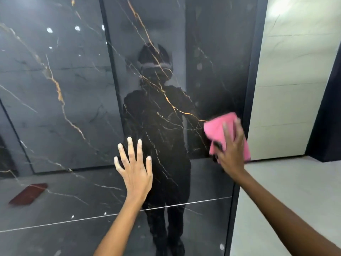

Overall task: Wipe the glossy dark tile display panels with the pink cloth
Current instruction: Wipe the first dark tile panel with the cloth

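Note:
A glossy dark tile panel [156,43] with gold and white veins stands upright in front of me, mirroring a person's dark outline. My right hand [231,146] presses the pink cloth [218,126] flat against the panel near its right edge, fingers spread over the cloth. My left hand [134,163] lies flat on the same panel lower down and to the left, fingers straight and spread, holding nothing. A second dark veined panel [55,80] stands to the left, behind a thin dark divider.
A dark frame strip [251,80] borders the panel's right edge. Beyond it stands a pale cream tile wall [295,71], with light grey floor [286,191] below. A dark vertical surface [328,117] rises at the far right.

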Motion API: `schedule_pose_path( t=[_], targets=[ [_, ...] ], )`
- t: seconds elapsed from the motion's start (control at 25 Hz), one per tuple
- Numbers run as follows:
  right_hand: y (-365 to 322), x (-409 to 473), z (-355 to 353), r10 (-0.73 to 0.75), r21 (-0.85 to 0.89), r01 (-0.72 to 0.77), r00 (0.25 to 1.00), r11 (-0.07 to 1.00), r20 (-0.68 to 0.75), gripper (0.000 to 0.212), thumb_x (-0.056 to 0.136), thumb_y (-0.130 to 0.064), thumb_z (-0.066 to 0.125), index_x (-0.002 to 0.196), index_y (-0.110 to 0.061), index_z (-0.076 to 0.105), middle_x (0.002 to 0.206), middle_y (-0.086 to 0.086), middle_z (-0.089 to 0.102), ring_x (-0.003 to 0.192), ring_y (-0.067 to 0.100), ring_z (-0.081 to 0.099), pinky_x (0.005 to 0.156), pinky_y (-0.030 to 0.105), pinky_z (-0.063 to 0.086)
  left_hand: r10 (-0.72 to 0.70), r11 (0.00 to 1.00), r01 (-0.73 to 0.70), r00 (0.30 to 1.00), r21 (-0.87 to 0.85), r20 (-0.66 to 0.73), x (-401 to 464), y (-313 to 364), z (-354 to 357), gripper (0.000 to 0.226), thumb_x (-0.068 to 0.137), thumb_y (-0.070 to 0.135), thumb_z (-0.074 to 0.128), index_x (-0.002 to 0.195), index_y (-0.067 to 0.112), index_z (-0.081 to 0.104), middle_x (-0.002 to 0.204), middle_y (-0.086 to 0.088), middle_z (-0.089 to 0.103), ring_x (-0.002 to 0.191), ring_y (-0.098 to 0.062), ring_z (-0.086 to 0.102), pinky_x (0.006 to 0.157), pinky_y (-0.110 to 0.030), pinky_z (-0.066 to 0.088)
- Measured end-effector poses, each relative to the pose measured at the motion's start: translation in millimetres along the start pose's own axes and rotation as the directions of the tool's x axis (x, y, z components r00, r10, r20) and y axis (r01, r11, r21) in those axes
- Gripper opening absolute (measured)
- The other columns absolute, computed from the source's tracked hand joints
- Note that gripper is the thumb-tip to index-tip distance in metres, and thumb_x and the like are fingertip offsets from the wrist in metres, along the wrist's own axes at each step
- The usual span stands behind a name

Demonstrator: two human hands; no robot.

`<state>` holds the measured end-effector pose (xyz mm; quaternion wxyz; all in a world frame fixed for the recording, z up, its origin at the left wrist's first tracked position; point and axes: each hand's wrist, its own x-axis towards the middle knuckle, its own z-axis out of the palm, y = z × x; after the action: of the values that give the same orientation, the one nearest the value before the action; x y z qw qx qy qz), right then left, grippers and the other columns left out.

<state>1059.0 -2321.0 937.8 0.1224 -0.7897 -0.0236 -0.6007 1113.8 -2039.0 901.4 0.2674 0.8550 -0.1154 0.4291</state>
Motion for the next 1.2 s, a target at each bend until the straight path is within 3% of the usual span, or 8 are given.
schedule_pose_path(
  t=[0.12,0.24,0.44,0.56,0.68,0.84,1.04,1.2],
  targets=[
    [-54.5,84.6,12.4,0.032,0.084,-0.018,0.983,0.996,-0.181,0.064,0.082,-0.024,0.061,0.141,-0.013,0.039,0.148,0.011,0.024,0.14,0.032,0.022,0.114,0.049,0.027,-0.01,0.999,0.009,1.0,-0.03,-0.013,-10.8,0.1,4.6,0.059,0.098,0.035,0.032,0.153,0.021,0.02,0.164,0.003,0.002,0.15,-0.019,-0.01,0.115,-0.058,0.007],
    [-78.3,13.8,52.7,-0.44,-0.007,0.441,0.897,0.898,0.039,0.065,0.077,-0.018,0.057,0.14,-0.016,0.038,0.147,0.009,0.028,0.145,0.027,0.019,0.115,0.044,0.019,-0.047,0.998,0.044,0.998,-0.052,-0.044,-21.3,-6.9,7.1,0.057,0.098,0.032,0.031,0.152,0.02,0.021,0.163,0.0,0.011,0.151,-0.021,-0.004,0.114,-0.058,0.008],
    [-0.6,-113.2,48.3,-0.83,0.052,0.955,0.227,0.293,0.509,0.075,0.081,-0.01,0.054,0.15,-0.019,0.026,0.158,-0.003,0.024,0.146,0.02,0.02,0.121,0.041,-0.007,-0.036,0.999,0.036,0.999,0.011,0.028,-38.0,-26.0,9.7,0.055,0.1,0.038,0.028,0.153,0.021,0.023,0.163,0.001,0.006,0.15,-0.021,-0.01,0.112,-0.064,0.009],
    [35.7,-66.9,21.3,-0.691,-0.086,0.782,0.592,0.618,0.416,0.073,0.09,-0.028,0.054,0.153,-0.025,0.019,0.162,-0.003,0.01,0.149,0.022,0.009,0.121,0.043,0.002,-0.014,1.0,0.013,0.999,0.025,0.046,-39.9,-31.7,9.1,0.056,0.101,0.038,0.029,0.153,0.022,0.022,0.163,0.001,0.006,0.15,-0.022,-0.009,0.112,-0.064,0.008],
    [24.1,-79.0,13.6,-0.129,-0.182,0.178,0.959,0.967,0.25,0.072,0.095,-0.053,0.038,0.153,-0.022,0.01,0.161,0.006,0.005,0.149,0.021,-0.007,0.118,0.045,0.005,-0.023,1.0,0.022,0.998,0.015,0.06,-38.8,-28.1,7.6,0.056,0.101,0.036,0.031,0.154,0.022,0.021,0.164,0.0,0.007,0.15,-0.025,-0.006,0.113,-0.062,0.008],
    [-69.6,-139.8,45.0,0.732,0.171,-0.746,0.666,0.644,0.146,0.107,0.082,-0.052,0.065,0.153,-0.017,-0.006,0.16,0.01,-0.012,0.148,0.023,-0.012,0.12,0.05,0.003,-0.018,1.0,0.019,0.997,-0.005,0.079,-38.0,-30.5,4.3,0.056,0.1,0.035,0.03,0.154,0.024,0.019,0.163,0.003,0.003,0.15,-0.02,-0.011,0.114,-0.06,0.007],
    [-141.3,-156.7,65.6,0.318,-0.015,-0.332,0.89,0.943,0.328,0.093,0.09,-0.036,0.057,0.152,-0.033,-0.012,0.159,0.001,-0.009,0.147,0.015,-0.018,0.12,0.044,-0.001,0.06,0.998,-0.057,0.992,-0.031,0.114,-45.2,-46.8,-7.6,0.054,0.101,0.034,0.03,0.153,0.025,0.023,0.163,0.003,0.007,0.151,-0.021,-0.003,0.115,-0.053,0.01],
    [-118.0,-134.5,32.3,0.755,0.17,-0.785,0.62,0.596,0.214,0.093,0.079,0.001,0.073,0.151,-0.013,0.016,0.152,-0.002,0.016,0.121,-0.013,0.039,0.098,0.027,0.049,0.04,0.995,-0.025,0.985,-0.093,0.166,-53.3,-45.6,-15.8,0.053,0.101,0.029,0.036,0.152,0.022,0.026,0.164,0.003,0.006,0.151,-0.019,-0.004,0.116,-0.051,0.009]
  ],
)
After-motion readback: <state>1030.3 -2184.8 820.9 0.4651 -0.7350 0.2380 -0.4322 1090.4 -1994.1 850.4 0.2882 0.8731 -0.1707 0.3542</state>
